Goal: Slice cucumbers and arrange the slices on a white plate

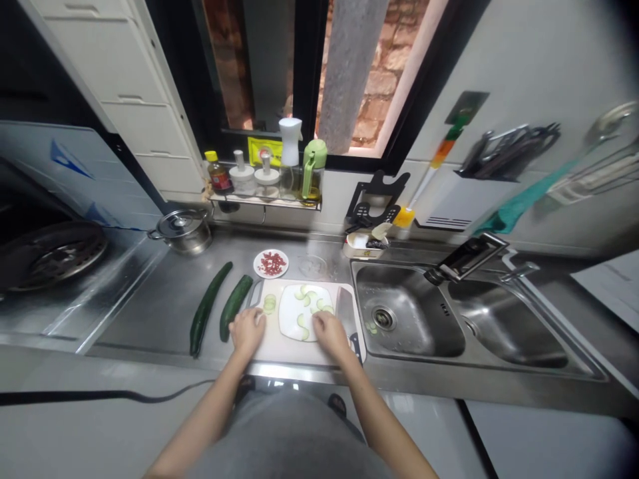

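A white square plate (pixel 294 318) with several pale green slices lies on a cutting board (pixel 279 354). My right hand (pixel 329 330) is over the plate's right edge, fingers pinched beside some slices; what they hold is too small to make out. My left hand (pixel 247 330) rests at the board's left edge, fingers curled together, their contents hidden. Just above it is a small stack of slices (pixel 269 304). A knife (pixel 344 306) lies on the board's right side. Two dark green cucumbers (pixel 210 309) (pixel 235 307) lie to the left.
Behind the board stands a small plate of chopped red pieces (pixel 272 264). A lidded pot (pixel 183 231) is at the back left. The double sink (pixel 409 313) lies to the right, under a faucet (pixel 466 258). Bottles fill a wall rack (pixel 269 199).
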A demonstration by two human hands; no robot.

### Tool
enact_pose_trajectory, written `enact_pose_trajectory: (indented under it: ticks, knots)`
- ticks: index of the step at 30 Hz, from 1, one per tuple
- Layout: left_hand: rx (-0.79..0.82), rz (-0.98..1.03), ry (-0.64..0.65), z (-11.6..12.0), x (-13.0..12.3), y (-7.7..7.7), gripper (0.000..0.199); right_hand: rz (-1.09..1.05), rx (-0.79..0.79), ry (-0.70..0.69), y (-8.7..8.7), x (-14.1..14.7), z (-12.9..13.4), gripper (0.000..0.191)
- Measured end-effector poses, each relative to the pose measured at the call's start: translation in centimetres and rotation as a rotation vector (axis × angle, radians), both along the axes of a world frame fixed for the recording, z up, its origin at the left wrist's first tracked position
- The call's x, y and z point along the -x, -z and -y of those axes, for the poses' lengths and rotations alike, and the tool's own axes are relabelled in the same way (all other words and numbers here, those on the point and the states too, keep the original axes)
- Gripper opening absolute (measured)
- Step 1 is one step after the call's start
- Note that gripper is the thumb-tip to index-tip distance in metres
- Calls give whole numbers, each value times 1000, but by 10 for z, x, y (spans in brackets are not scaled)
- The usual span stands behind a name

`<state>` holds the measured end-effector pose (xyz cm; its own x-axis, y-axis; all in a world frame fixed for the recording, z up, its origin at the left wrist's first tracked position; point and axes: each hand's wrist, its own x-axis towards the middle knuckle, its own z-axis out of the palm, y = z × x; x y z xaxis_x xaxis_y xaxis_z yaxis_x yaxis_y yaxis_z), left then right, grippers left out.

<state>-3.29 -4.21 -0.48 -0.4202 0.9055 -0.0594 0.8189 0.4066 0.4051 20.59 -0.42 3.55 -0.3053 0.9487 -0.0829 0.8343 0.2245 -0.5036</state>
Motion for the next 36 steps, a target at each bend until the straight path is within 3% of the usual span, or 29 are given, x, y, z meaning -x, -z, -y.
enact_pose_trajectory:
  ticks: [5,18,26,32,36]
  knots:
    - [38,-45,2,-7,2,-2,35,-80,-19,76,-3,-15,0,29]
    - [69,-121,22,-25,-5,0,33,-106,-28,96,-1,-20,11,30]
    - [44,-26,-16,-26,-8,0,26,-78,-16,96,1,-21,13,30]
    - [-31,100,-54,-32,-6,10,20,-85,3,92,6,-20,14,32]
    - [-94,295,-85,-37,-2,20,19,-109,-5,87,6,-18,15,32]
